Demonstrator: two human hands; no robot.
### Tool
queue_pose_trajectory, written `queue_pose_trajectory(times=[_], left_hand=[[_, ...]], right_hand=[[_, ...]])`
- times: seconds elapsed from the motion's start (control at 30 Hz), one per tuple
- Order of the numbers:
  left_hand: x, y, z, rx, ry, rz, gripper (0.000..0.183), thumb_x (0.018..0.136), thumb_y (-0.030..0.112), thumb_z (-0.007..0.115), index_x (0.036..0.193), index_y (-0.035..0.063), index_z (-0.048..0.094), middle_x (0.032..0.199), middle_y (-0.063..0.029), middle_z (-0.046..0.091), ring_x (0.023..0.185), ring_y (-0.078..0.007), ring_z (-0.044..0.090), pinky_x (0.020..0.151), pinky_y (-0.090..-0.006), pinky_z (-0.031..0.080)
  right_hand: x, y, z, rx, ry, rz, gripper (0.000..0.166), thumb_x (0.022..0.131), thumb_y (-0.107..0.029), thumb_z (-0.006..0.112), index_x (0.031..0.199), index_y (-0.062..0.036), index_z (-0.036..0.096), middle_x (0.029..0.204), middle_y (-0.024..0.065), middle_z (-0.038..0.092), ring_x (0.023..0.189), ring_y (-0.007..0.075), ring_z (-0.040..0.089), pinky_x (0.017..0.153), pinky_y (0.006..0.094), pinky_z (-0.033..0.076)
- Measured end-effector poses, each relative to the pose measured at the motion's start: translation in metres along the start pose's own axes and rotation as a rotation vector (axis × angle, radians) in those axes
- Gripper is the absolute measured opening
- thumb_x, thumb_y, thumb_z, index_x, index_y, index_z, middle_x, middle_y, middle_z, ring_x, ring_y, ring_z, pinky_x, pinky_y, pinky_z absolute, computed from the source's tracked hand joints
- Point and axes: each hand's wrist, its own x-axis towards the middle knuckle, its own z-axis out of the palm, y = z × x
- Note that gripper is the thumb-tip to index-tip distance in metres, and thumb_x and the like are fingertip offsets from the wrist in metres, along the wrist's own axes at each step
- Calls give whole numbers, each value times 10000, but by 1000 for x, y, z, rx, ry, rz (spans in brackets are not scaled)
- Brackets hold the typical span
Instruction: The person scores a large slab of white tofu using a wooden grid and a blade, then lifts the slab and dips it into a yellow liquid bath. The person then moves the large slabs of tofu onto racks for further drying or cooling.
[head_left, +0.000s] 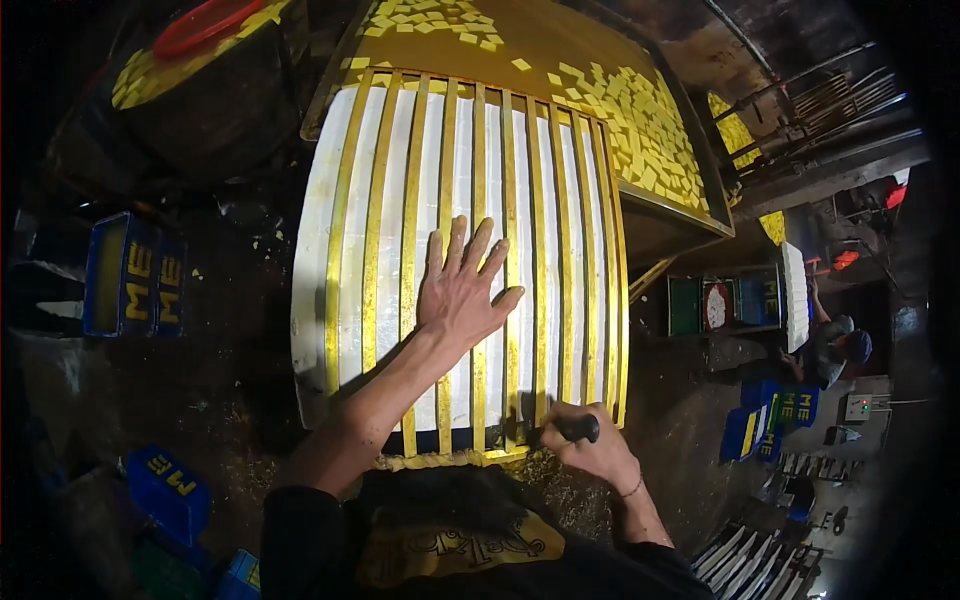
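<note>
A broad white slab (311, 270), apparently tofu, lies before me under a frame of long yellow slats (511, 337). My left hand (457, 300) rests palm down on the slats near the middle, fingers spread and pointing away from me. At the near right edge of the frame, my right hand (600, 454) is closed around the black handle (581, 427) of a tool. The tool's working end is hidden or lost in shadow, so its kind is unclear. Closest to my body, the frame's end bar (427, 459) looks rough and stained yellow.
Beyond the slab, many yellow squares (645, 150) lie on a rimmed table (525, 30). A red basin (202, 30) sits atop a large vat at upper left. Blue crates (112, 274) bearing letters stand left. Another person (832, 345) is at the right, near a white ridged panel (795, 296).
</note>
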Motion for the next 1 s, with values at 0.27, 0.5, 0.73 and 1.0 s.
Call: queue_pose_trajectory(times=[0.27,0.5,0.73,1.0], left_hand=[[8,-83,-46,176,223,-78,531,977,296,500,1428,22,444,1537,-245,301,1442,-439,224,1172,-577,151],[-6,-172,-60,107,141,-169,574,952,131,508,1474,-22,324,1543,-180,331,1441,-403,256,1151,-571,220],[-11,-182,-62,150,149,-179,570,962,128,454,1485,-30,293,1558,-155,313,1458,-372,226,1159,-583,189],[3,-171,-55,117,151,-168,572,947,118,445,1480,-35,304,1547,-151,343,1469,-356,212,1163,-601,151]], right_hand=[[179,-63,-84,237,600,-524,152,895,-139,666,864,7,638,663,24,554,628,41,515,550,226,408],[390,-78,-134,-311,769,-635,171,818,-195,679,845,-27,659,744,204,664,678,412,631,625,445,525],[236,-47,-44,-153,516,-422,234,810,-235,737,781,-49,599,647,169,608,586,350,601,547,420,468],[26,-47,11,-48,-83,-59,180,788,-197,680,823,-22,664,609,131,619,543,216,631,537,352,501]])
